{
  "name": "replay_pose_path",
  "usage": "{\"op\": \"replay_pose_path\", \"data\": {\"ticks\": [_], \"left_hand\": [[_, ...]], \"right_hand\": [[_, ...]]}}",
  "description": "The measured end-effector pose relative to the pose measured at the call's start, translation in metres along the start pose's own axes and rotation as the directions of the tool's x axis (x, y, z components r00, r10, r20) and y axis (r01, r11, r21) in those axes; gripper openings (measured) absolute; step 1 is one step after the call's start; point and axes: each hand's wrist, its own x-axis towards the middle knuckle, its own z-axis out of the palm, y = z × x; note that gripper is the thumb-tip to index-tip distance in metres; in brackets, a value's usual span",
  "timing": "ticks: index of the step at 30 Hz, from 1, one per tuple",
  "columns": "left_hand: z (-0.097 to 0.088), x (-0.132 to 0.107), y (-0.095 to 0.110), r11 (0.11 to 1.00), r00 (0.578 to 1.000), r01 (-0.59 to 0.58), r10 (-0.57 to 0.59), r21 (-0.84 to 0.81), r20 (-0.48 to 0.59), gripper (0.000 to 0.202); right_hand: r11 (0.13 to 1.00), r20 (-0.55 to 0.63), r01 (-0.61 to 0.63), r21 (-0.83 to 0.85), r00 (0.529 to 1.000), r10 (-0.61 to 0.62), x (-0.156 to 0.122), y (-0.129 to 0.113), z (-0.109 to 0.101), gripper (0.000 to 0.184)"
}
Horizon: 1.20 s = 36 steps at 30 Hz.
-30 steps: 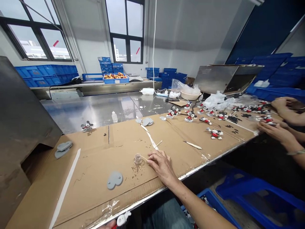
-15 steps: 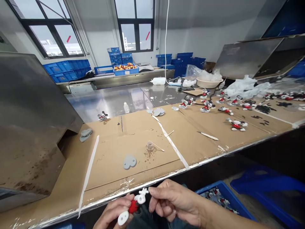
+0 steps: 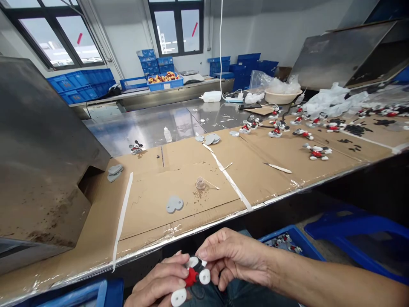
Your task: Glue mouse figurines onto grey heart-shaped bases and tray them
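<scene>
Far left on the bench, a metal hood (image 3: 41,149) fills the corner, its lower lip hanging over the cardboard sheet (image 3: 150,204). Blue crate (image 3: 96,294) sits under the bench edge (image 3: 179,236), just beside your left wrist. Cardboard mid-section is mostly bare: a white tape strip (image 3: 123,213) runs toward the edge, a grey heart-shaped piece (image 3: 174,204) lies flat, and a small clear cup (image 3: 200,183) stands near it with a thin stick (image 3: 212,184) touching its side. Plenty of free room between cup and edge.

Below the edge, over your lap, your left hand (image 3: 156,283) is curled palm-up, thumb and fingers pinching the toy figure (image 3: 192,276) at its red middle, one white foot sticking out underneath. Your right hand (image 3: 236,256) comes in from the right, knuckles up, wrist bent, thumb and forefinger closed on the figure's upper end. Both hands touch the figure, well clear of the bench edge.

Right of your forearm, a blue bin (image 3: 297,238) holds more figures; a blue stool (image 3: 354,232) is beyond it. On the bench to the right, a white flat stick (image 3: 277,168) and finished figures (image 3: 316,151) lie scattered, well apart from your hands.
</scene>
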Motion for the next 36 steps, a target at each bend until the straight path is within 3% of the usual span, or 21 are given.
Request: {"op": "replay_pose_path", "data": {"ticks": [4,5,7,9,11,14,17,20,23,26,30,36], "left_hand": [[-0.003,-0.003,0.004,0.967,0.958,0.238,-0.217,0.094,-0.185,0.021],[-0.008,0.0,0.004,0.935,0.926,0.336,-0.307,0.113,-0.218,0.026],[-0.022,0.01,0.003,0.821,0.812,0.565,-0.536,0.083,-0.23,0.033],[-0.034,0.024,0.005,0.675,0.67,0.738,-0.732,0.007,-0.12,0.036],[-0.041,0.041,0.01,0.593,0.594,0.805,-0.804,-0.026,0.026,0.039],[-0.045,0.065,0.019,0.577,0.571,0.816,-0.805,-0.006,0.161,0.035],[-0.048,0.085,0.021,0.576,0.558,0.817,-0.804,0.034,0.203,0.028],[-0.052,0.099,0.017,0.606,0.582,0.793,-0.785,0.068,0.21,0.026],[-0.055,0.112,0.011,0.663,0.644,0.744,-0.744,0.082,0.176,0.024],[-0.053,0.124,0.004,0.751,0.742,0.652,-0.66,0.105,0.114,0.024],[-0.051,0.134,-0.015,0.884,0.886,0.437,-0.454,0.165,0.088,0.018],[-0.052,0.14,-0.052,0.949,0.951,0.274,-0.291,0.156,0.102,0.014]], "right_hand": [[0.993,-0.032,0.111,-0.044,0.993,-0.113,0.003,-0.009,0.0,0.03],[0.986,-0.047,0.151,-0.064,0.987,-0.155,0.004,-0.012,0.0,0.032],[0.964,-0.082,0.233,-0.126,0.966,-0.244,0.008,-0.02,0.002,0.034],[0.928,-0.109,0.307,-0.211,0.936,-0.334,0.013,-0.028,0.005,0.034],[0.885,-0.114,0.364,-0.291,0.905,-0.41,0.019,-0.034,0.01,0.03],[0.829,-0.102,0.42,-0.369,0.868,-0.485,0.03,-0.04,0.016,0.024],[0.753,-0.074,0.472,-0.459,0.824,-0.561,0.039,-0.044,0.02,0.023],[0.654,-0.037,0.522,-0.547,0.765,-0.642,0.045,-0.049,0.022,0.023],[0.627,-0.036,0.572,-0.528,0.723,-0.69,0.05,-0.054,0.023,0.029],[0.671,-0.072,0.601,-0.434,0.719,-0.691,0.058,-0.058,0.021,0.039],[0.66,-0.123,0.649,-0.378,0.672,-0.731,0.078,-0.055,0.013,0.032],[0.558,-0.196,0.681,-0.474,0.537,-0.821,0.107,-0.045,0.0,0.029]]}}
